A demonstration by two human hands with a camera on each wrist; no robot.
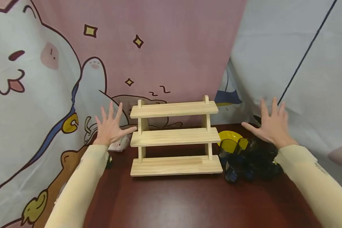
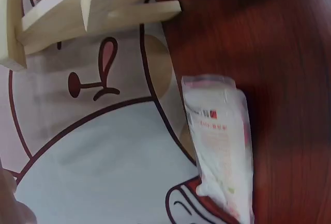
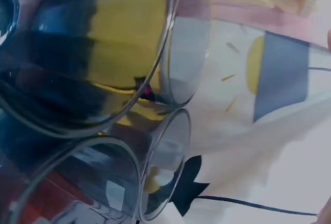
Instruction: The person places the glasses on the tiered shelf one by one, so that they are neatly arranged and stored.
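Note:
Both hands are raised with fingers spread, holding nothing. On the left of the head view, the left hand point(image 1: 109, 128) hovers beside a three-tier wooden shelf point(image 1: 175, 137), above a clear plastic packet with white contents point(image 1: 120, 144). The left wrist view shows this packet point(image 2: 217, 141) lying on the table. Toward the right, the right hand point(image 1: 272, 126) is above a cluster of dark transparent glasses point(image 1: 239, 163). Seen from the right wrist, the rims of several glasses point(image 3: 165, 162) fill the left side. A yellow plate point(image 1: 231, 136) is partly hidden behind them.
A dark red-brown tabletop point(image 1: 165, 202) extends in front of the shelf. Behind and at the sides hangs a printed cloth point(image 1: 171, 47) with cartoon animals. A small dark green object point(image 1: 109, 162) lies near the left forearm, partly covered by the sleeve.

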